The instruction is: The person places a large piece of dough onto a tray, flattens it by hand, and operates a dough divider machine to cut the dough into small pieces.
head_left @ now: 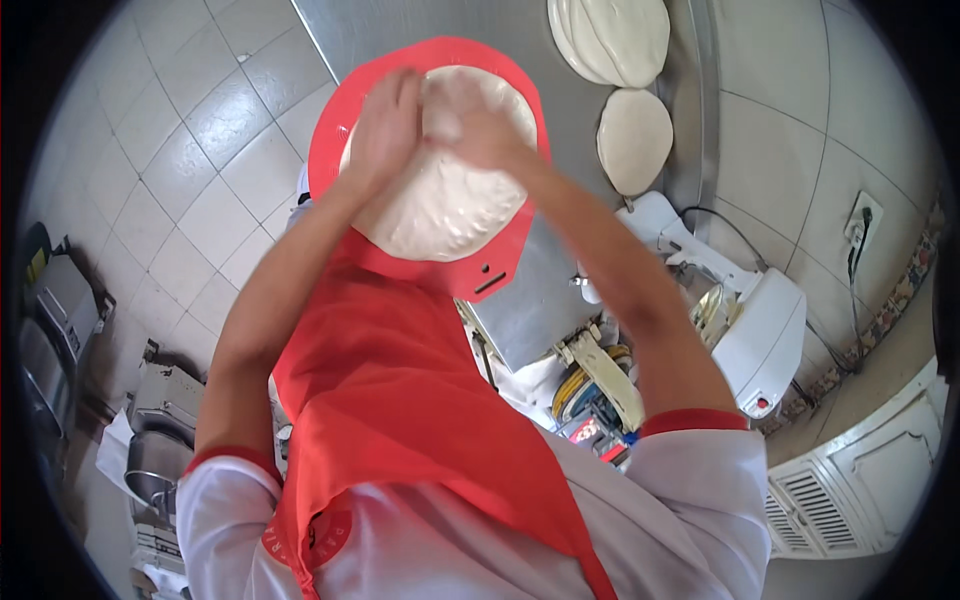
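A round of soft, pale dough [450, 205] lies on a red board [327, 150] that has a slot at its near right corner. Dimples mark the dough's near part. My left hand [388, 130] rests flat over the dough's left side, fingers stretched and pointing away from me. Over the upper middle of the dough is my right hand [478, 128], blurred by motion, its fingers seemingly spread and flat. The two hands nearly meet, and neither holds anything.
The board lies on a steel table [400, 30]. At the far right are stacked dough rounds [625, 40] and a single flat dough round [636, 140]. A white machine [755, 345] with cords stands right of my right arm. Metal equipment [165, 410] is at the left.
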Demonstrator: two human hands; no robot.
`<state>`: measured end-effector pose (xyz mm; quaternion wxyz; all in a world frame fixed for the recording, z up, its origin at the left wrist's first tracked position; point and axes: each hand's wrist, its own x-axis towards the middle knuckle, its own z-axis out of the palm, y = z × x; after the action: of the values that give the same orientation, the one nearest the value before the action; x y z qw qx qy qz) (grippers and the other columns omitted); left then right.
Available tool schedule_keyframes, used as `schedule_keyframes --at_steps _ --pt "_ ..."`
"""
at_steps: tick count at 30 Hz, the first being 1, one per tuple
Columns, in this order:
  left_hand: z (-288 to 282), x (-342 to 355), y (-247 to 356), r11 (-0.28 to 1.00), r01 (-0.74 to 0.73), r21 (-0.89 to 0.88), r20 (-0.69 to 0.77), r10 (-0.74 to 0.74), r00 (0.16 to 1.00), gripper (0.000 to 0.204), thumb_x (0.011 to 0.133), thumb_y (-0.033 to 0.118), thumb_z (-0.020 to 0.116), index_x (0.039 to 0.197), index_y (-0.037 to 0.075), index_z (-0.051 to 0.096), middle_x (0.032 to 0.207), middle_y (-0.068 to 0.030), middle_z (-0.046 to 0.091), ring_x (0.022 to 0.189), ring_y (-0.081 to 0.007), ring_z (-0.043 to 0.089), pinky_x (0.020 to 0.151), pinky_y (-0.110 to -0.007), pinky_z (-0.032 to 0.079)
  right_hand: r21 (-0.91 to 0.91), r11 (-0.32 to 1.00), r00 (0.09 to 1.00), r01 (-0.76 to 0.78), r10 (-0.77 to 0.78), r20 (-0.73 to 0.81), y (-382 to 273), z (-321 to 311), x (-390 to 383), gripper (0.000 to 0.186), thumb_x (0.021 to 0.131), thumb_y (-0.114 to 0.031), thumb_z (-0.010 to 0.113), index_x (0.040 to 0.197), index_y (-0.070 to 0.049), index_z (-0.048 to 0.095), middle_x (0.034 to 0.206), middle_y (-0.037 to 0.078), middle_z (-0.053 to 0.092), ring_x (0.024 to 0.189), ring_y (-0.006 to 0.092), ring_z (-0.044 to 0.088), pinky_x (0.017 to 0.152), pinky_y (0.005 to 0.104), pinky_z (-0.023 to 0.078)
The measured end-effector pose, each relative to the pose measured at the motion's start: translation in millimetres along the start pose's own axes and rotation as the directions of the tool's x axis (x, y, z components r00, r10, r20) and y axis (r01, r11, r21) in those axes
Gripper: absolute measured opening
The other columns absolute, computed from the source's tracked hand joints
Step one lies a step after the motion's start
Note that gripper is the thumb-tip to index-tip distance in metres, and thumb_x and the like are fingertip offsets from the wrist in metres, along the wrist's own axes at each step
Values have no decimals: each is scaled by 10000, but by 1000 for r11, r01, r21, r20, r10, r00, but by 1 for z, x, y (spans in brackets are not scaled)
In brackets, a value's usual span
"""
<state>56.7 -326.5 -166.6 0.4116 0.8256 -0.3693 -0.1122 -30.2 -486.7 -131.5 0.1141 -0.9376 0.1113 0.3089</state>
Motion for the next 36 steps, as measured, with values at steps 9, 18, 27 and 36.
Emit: schedule_keyframes --at_steps 9,18,27,36 --pt "3 18 24 860 -378 343 682 49 730 758 852 588 597 1435 124 455 1565 -92 314 1462 -302 245 1144 -500 288 161 905 761 -394 419 -496 -11 143 -93 635 974 -315 490 1539 -120 276 1576 264 190 1435 478 211 1161 588 175" --pt "93 170 58 915 -398 67 712 236 662 517 830 294 691 1250 40 527 1159 -181 607 1102 -379 580 941 -466 476 395 816 746 -421 560 -361 2 33 -69 750 945 -502 516 1553 -166 232 1576 297 134 1433 533 149 1123 649 217" --pt "78 97 30 822 -546 164 275 493 825 582 871 337 652 1367 93 469 1402 -156 478 1284 -337 465 1049 -449 412 308 863 868 -401 466 -174 46 2 -34 993 838 -633 605 1578 -177 124 1626 208 -45 1488 447 2 1145 655 147" --pt "51 114 107 663 -588 463 801 -28 599 740 836 589 611 1410 142 473 1536 -101 358 1413 -315 333 1147 -421 309 255 912 821 -321 402 -404 46 66 -61 761 915 -539 543 1542 -192 287 1613 198 133 1469 443 149 1121 668 173"
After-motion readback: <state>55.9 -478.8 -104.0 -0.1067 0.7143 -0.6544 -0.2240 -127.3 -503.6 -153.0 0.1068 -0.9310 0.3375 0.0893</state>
